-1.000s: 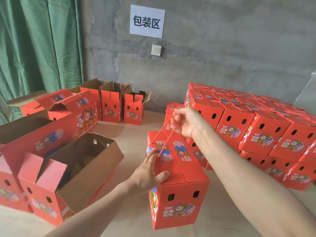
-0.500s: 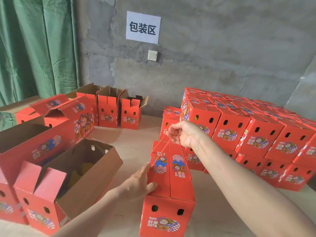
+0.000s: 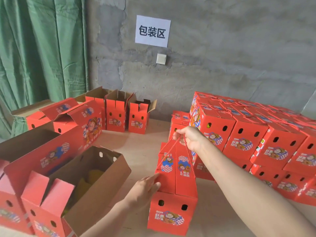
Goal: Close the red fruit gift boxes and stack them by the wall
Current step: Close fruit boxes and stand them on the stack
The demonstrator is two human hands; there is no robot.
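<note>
**Inspector:** Where is the closed red cardboard gift box [image 3: 172, 214] standing?

**Technician:** It is standing upright just left of the two-tier stack of closed red gift boxes [image 3: 248, 139], near that stack's front-left corner. Whether its base is touching the pale wooden tabletop [image 3: 142, 147] cannot be determined.

**Inspector:** What is the person's right hand [image 3: 189, 136] doing?

**Technician:** It is grasping the red twisted rope handle [image 3: 188, 151] above the box lid, holding both loops taut.

**Inspector:** And the left hand [image 3: 143, 187]?

**Technician:** It is lying released, fingers straight, against the box's upper left edge, on the side facing away from the stack.

**Inspector:** What else is showing?

**Technician:** An open red-and-brown cardboard box [image 3: 82, 190] is standing well left of the stack, flaps raised. The stack itself is sitting against the grey concrete wall [image 3: 222, 57].
</note>
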